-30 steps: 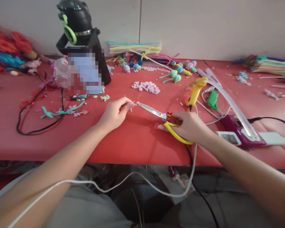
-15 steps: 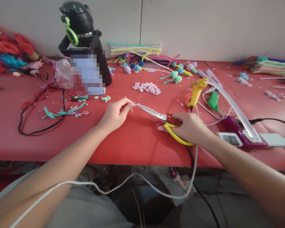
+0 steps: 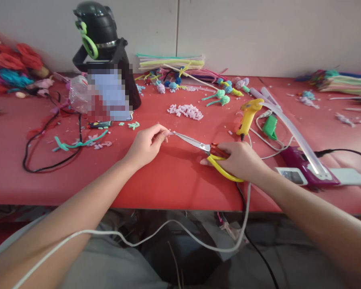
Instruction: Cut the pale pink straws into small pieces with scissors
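Note:
My right hand (image 3: 242, 160) grips yellow-handled scissors (image 3: 204, 151) low over the red table (image 3: 174, 180); the steel blades are closed and point left. My left hand (image 3: 146, 143) pinches a tiny pale piece (image 3: 169, 132) right at the blade tips. A heap of small pink cut pieces (image 3: 185, 110) lies just beyond the scissors.
A yellow glue gun (image 3: 248, 114) stands right of the scissors, with a green plug (image 3: 270, 127), clear glue sticks (image 3: 291, 132) and a purple device (image 3: 303, 166). A black stand (image 3: 104, 60) sits back left, pipe cleaner bundles (image 3: 171, 61) by the wall, a black cable (image 3: 48, 152) at left.

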Available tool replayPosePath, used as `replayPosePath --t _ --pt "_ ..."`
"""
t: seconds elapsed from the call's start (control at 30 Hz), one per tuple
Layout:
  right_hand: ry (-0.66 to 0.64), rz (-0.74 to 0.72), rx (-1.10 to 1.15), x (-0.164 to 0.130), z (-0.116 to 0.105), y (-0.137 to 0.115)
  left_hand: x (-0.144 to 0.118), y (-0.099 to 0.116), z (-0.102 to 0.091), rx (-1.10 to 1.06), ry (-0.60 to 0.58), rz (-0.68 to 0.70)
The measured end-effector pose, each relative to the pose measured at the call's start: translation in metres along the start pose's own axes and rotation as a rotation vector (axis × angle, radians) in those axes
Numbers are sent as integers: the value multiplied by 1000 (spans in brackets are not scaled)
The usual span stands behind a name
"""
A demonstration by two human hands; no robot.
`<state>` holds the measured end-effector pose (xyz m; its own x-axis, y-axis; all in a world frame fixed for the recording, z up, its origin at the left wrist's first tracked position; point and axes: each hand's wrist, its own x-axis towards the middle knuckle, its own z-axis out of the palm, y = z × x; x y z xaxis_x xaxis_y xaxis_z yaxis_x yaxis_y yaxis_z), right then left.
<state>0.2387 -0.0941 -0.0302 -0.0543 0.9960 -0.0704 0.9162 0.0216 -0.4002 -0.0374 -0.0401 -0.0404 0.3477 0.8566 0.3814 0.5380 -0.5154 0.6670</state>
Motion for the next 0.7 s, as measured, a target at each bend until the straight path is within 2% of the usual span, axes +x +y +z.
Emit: replayPosePath --t 0.7 --pt "13 -33 49 -1 -1 -2 -1 2 -1 11 -1 1"
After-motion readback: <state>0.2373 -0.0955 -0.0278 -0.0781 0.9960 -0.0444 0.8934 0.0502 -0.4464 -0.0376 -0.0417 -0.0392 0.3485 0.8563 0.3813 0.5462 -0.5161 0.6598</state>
